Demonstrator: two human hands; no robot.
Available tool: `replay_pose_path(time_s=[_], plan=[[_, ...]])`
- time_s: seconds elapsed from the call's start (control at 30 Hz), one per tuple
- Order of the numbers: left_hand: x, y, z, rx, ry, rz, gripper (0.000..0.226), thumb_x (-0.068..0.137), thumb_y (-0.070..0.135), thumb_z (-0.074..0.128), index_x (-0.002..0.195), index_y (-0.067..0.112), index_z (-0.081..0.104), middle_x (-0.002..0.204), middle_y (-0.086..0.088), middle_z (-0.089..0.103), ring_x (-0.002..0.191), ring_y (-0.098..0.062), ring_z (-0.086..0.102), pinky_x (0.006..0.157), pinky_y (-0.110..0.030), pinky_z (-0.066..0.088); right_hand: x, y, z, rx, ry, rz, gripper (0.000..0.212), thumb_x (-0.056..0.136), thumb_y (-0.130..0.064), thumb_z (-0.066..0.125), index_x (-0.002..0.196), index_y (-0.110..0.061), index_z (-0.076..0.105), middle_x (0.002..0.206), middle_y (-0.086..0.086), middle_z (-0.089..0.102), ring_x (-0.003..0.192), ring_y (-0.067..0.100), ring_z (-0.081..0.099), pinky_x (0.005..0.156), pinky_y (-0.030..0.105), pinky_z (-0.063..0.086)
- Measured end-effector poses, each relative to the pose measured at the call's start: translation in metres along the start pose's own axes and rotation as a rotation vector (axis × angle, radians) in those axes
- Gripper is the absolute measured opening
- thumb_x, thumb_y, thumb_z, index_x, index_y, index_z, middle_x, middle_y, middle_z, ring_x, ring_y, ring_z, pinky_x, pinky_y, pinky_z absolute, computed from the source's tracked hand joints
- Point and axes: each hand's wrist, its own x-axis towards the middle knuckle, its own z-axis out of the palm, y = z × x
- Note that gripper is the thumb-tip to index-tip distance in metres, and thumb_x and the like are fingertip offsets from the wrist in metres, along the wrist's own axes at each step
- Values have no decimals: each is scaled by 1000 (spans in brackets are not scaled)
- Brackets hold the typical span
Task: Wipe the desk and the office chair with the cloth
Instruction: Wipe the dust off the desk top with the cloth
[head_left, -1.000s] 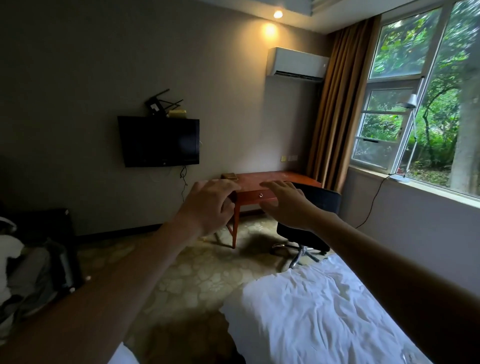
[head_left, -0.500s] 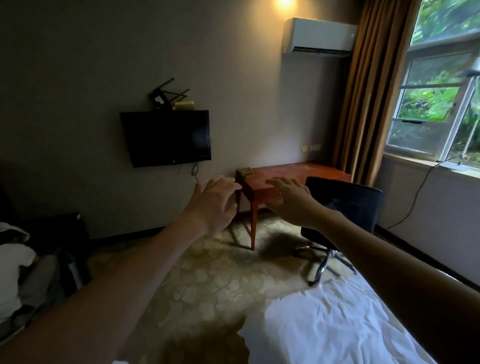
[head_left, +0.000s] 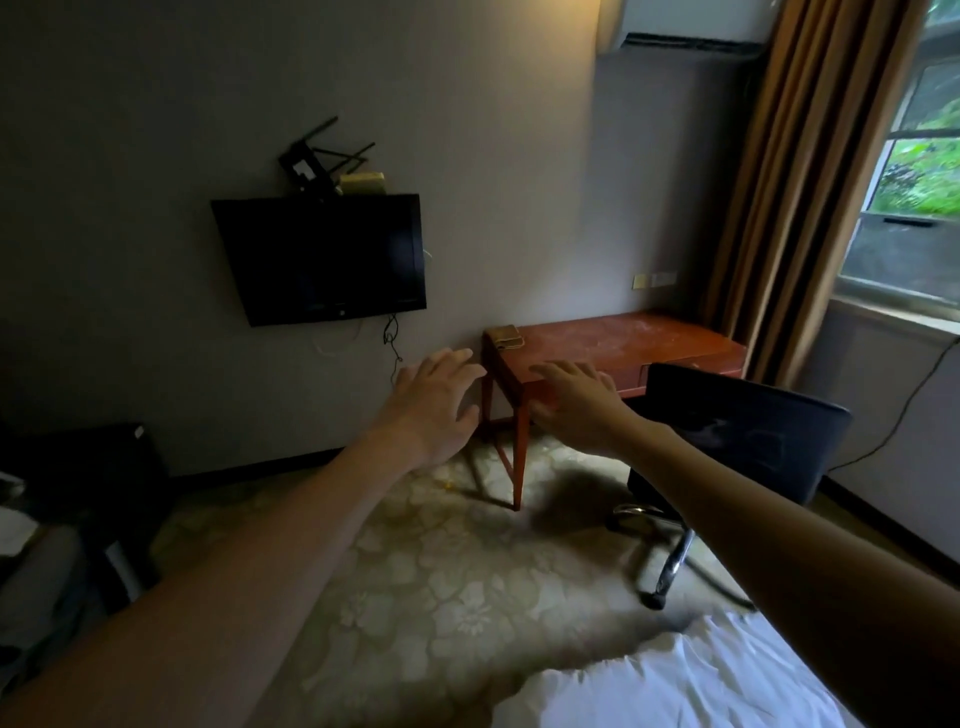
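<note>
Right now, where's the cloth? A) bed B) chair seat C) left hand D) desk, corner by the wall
D: the cloth lies on the desk at its left corner by the wall; the left hand and right hand are open and hold nothing.

AC unit (head_left: 685, 31) cut off by top edge, window (head_left: 904, 234) by right edge, bed (head_left: 675, 686) by bottom edge. Desk (head_left: 613, 343) front partly covered by right hand (head_left: 576, 410) and office chair (head_left: 743, 421) backrest; seat hidden. Cloth (head_left: 506, 336) detail not resolved. Lower-left objs (head_left: 88, 493) too dark to be identified.
</note>
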Motion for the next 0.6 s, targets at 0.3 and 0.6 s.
replay_pose_path(time_s=[0.3, 0.6], plan=[[96, -137, 53, 56, -76, 34, 52, 102, 33, 48, 152, 30, 33, 166, 4, 16, 154, -17, 6, 124, -43, 6, 157, -5, 67, 12, -35, -18, 58, 98, -37, 53, 151, -21, 38, 157, 4, 35, 147, 27, 22, 118, 49, 17], [241, -299, 91, 55, -213, 100, 55, 103, 35, 48, 155, 29, 30, 168, 2, 13, 155, -18, 2, 123, -40, 6, 345, -17, 122, -1, -46, 79, 57, 98, -35, 52, 152, -23, 37, 158, 5, 35, 145, 28, 27, 117, 52, 20]])
